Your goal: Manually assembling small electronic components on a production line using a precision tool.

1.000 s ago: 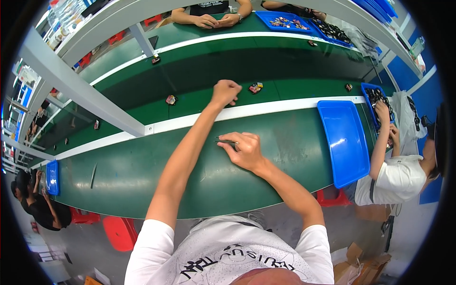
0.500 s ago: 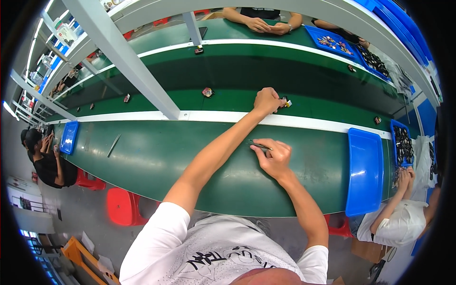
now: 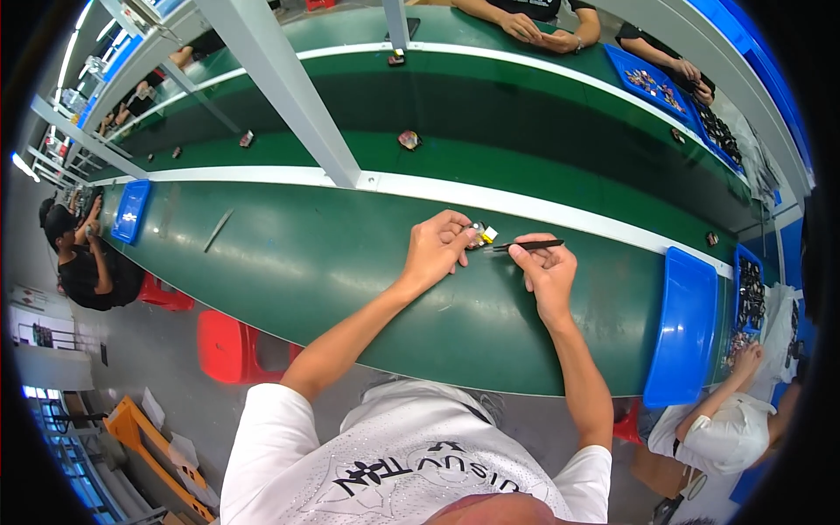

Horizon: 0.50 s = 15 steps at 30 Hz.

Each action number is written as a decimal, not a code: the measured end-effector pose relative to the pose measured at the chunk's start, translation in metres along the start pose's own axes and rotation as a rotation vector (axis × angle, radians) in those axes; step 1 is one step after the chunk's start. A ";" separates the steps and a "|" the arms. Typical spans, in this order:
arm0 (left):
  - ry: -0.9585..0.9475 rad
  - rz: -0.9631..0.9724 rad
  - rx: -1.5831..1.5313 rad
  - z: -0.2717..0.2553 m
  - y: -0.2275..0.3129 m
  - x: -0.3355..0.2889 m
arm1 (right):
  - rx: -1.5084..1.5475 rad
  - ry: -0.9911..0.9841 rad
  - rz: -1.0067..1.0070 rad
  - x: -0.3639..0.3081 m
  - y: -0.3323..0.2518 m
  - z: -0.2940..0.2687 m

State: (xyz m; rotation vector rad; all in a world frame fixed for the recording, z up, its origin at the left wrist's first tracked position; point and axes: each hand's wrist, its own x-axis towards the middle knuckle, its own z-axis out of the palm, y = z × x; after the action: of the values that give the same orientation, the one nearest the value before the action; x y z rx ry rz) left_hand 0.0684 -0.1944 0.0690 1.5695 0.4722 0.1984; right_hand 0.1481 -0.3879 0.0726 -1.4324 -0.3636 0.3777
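My left hand [image 3: 435, 251] pinches a small electronic assembly [image 3: 484, 234] with white and yellow bits, just above the green worktable [image 3: 367, 236]. Its lower part is hidden by my fingers. In my right hand [image 3: 551, 278] is a pair of dark tweezers [image 3: 535, 246], held between thumb and fingers. The tips point left at the assembly and lie close to it; whether they touch I cannot tell.
A second pair of tweezers [image 3: 219, 230] lies on the table at left. A large blue tray [image 3: 682, 328] stands at right. Past the white rail [image 3: 560, 221], several small assemblies like this one [image 3: 409, 140] rest on a green belt. A grey post [image 3: 289, 96] rises ahead; co-workers sit around.
My left hand has drawn back from the green belt over the rail, bringing the small assembly to the table. My right hand has moved right, its tweezers now pointing at the assembly.
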 end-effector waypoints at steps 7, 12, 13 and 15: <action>-0.023 0.105 -0.063 -0.005 -0.012 -0.002 | 0.042 -0.008 -0.035 -0.003 0.004 0.007; -0.034 0.137 -0.048 -0.002 -0.010 -0.004 | -0.085 0.039 -0.160 -0.004 0.010 0.005; -0.044 0.142 -0.035 -0.002 -0.010 -0.004 | -0.111 0.045 -0.172 -0.004 0.010 0.005; -0.037 0.137 -0.043 0.000 -0.011 -0.005 | -0.141 0.027 -0.169 -0.005 0.010 0.004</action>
State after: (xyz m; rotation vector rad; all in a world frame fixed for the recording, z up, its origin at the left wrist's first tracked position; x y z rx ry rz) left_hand 0.0619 -0.1966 0.0590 1.5621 0.3291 0.2820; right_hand 0.1418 -0.3853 0.0626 -1.5296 -0.4933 0.1984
